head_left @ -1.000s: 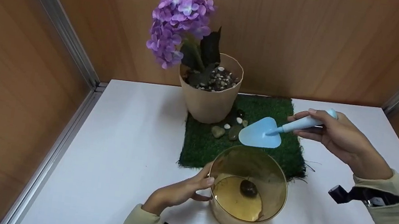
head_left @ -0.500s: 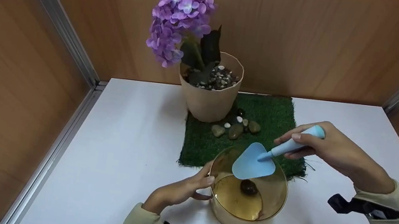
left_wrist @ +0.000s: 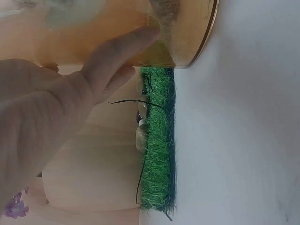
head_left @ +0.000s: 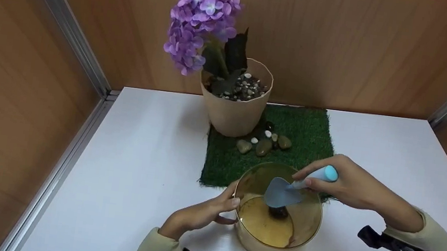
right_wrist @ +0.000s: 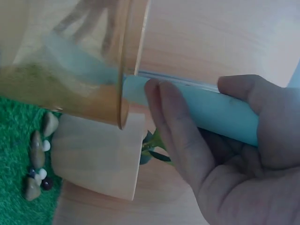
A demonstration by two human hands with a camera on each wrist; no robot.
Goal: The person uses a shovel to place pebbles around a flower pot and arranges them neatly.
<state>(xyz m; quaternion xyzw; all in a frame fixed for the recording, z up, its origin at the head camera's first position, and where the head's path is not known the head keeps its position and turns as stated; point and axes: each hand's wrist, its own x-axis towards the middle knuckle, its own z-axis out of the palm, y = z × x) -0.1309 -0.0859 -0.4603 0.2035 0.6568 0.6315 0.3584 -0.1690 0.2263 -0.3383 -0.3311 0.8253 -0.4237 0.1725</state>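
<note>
My right hand (head_left: 343, 184) grips the pale blue handle of a small hand trowel (head_left: 282, 194). Its blade tilts down inside a see-through amber tub (head_left: 243, 236), above a dark rounded lump (head_left: 278, 212) on the bottom. The blade partly covers the lump; whether they touch, I cannot tell. Through the tub's wall, the trowel's blade (right_wrist: 79, 58) also shows in the right wrist view. My left hand (head_left: 203, 213) holds the tub by its left side, with a finger against the outer wall in the left wrist view.
Behind the tub lies a square of artificial grass (head_left: 306, 123). On it stand a beige flowerpot (head_left: 233, 118) with purple flowers (head_left: 202, 23) and several pebbles (head_left: 264, 147). A wooden panel (head_left: 345, 51) closes off the back of the white table (head_left: 137, 153).
My right hand has brought the trowel down and toward me, from over the grass into the tub, its handle tipping more upright. The left hand and the tub have stayed in place.
</note>
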